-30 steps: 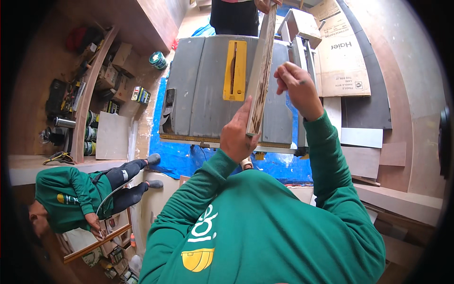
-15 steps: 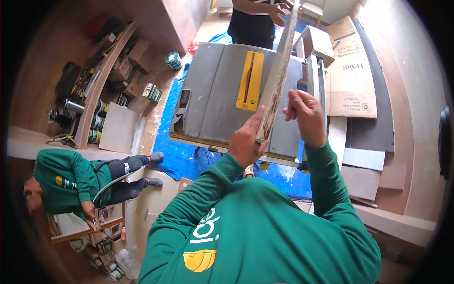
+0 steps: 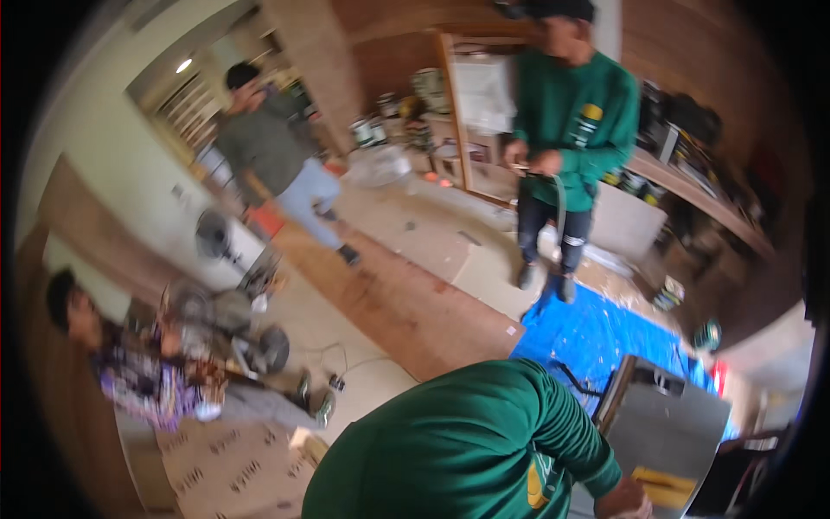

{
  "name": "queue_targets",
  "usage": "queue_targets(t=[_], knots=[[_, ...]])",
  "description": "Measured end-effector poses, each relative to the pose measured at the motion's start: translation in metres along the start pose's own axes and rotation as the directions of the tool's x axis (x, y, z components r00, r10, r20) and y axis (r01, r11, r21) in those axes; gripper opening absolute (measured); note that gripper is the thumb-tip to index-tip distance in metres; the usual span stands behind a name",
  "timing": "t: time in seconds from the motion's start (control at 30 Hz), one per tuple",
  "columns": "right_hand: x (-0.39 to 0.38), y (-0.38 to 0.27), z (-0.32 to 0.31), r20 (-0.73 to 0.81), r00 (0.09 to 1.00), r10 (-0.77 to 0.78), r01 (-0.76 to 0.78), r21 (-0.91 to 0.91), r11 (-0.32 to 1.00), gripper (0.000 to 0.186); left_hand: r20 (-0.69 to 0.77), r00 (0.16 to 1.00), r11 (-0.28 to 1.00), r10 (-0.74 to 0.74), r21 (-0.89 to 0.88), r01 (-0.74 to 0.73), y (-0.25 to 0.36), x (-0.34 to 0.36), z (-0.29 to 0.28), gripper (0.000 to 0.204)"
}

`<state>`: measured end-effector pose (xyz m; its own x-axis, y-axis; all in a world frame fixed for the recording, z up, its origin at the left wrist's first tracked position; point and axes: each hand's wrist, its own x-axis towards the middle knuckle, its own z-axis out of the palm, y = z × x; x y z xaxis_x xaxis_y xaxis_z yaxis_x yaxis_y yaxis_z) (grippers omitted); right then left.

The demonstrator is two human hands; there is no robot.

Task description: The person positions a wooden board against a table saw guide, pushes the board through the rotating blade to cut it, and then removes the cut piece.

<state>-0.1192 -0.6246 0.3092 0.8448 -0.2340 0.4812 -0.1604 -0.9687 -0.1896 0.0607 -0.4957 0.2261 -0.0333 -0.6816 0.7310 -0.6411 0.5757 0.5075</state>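
At the lower right, my left hand reaches over the near part of the grey table saw, close to its yellow insert plate. The hand is blurred and partly cut off by the lower edge, so its fingers and anything in them cannot be made out. My right hand is outside the picture. No part of the long board is visible.
A blue tarp lies beneath the saw, beside a long brown sheet. A person in green stands holding a pale hose. Another person walks at the far left; one in plaid sits below, near a fan.
My view has swung far to the left. The saw has shifted to the lower right corner. The board and my right hand have left the picture; three co-workers now show.
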Motion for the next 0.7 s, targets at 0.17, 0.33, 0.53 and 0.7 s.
queue_targets(t=[0.17,0.33,0.53,0.7], knots=[[0.022,-0.001,0.006,0.375,0.802,0.465,-0.520,0.822,0.234,0.044,0.002,0.984,0.981,-0.179,0.079,0.178,0.013,0.021,-0.022,0.066],[0.032,0.020,0.007,0.010,0.947,0.322,-0.262,0.604,0.752,0.042,-0.045,0.972,0.964,-0.231,0.126,0.235,0.000,0.036,-0.012,0.054],[0.058,0.064,0.011,-0.370,0.910,0.188,-0.055,0.342,0.938,0.038,-0.030,0.967,0.954,-0.254,0.157,0.256,-0.003,0.053,0.003,0.041],[0.082,0.070,0.022,-0.249,0.938,0.239,-0.132,0.382,0.915,0.029,-0.032,0.960,0.943,-0.279,0.179,0.280,0.007,0.064,0.017,0.031]])
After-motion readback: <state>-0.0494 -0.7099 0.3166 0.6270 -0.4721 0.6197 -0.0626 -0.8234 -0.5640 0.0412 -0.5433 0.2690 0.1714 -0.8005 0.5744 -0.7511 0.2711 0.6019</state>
